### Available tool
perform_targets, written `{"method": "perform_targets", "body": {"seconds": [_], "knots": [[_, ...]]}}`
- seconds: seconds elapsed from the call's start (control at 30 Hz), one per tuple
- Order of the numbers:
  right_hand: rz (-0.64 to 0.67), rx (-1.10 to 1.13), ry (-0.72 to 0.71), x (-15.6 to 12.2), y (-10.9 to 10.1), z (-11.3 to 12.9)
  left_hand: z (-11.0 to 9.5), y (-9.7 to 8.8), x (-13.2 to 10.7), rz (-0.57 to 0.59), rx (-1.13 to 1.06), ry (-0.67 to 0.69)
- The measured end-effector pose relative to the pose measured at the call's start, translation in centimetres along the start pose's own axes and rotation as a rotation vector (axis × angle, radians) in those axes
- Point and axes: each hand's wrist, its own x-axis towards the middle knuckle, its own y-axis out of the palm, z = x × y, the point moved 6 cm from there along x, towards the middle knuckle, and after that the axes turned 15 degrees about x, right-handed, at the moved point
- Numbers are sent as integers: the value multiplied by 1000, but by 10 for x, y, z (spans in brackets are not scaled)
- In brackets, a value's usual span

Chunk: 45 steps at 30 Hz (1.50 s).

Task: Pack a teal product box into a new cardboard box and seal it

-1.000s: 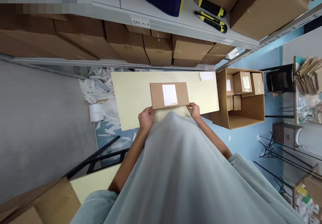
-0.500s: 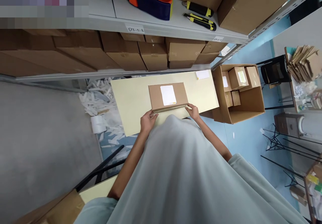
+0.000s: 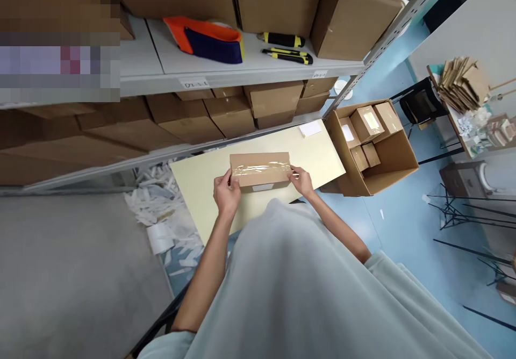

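A small brown cardboard box (image 3: pixel 260 170) is between my two hands, above the pale yellow tabletop (image 3: pixel 201 179). Shiny clear tape runs along the face turned up to me. On its near side part of a white label (image 3: pixel 263 187) shows. My left hand (image 3: pixel 227 191) grips the box at its left end, thumb on the near side. At the right end, my right hand (image 3: pixel 300 179) holds it with bent fingers. Whether the box touches the tabletop I cannot tell.
A large open carton (image 3: pixel 373 146) with several small boxes stands right of the tabletop. White labels (image 3: pixel 310 128) lie near the far right corner. Utility knives (image 3: pixel 288 55) and an orange-and-blue holder (image 3: pixel 207 41) are on the shelf. Paper scraps (image 3: pixel 161 203) fill the left side.
The box has been turned over between my hands: its large label faced up before, and now the taped face does. Both hands have shifted from the near edge to its ends.
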Motion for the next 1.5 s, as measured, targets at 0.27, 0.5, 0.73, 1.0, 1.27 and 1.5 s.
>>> {"method": "perform_targets", "body": {"seconds": [0.27,0.5,0.73,1.0,1.27,1.5], "knots": [[103,-6,14,9,47,18,17,-18,40,38,131,-23],[190,-24,-42,27,84,22,50,-42,48,47,215,-94],[60,-144,-207,59,79,59,42,-60,58,37,86,0],[31,-100,-153,28,76,11,72,-27,16,-92,-163,-72],[171,-406,-15,-19,99,-12,133,4,8,34,-91,-88],[78,-560,-159,44,55,100,114,-55,79,-5,-66,-63]]}}
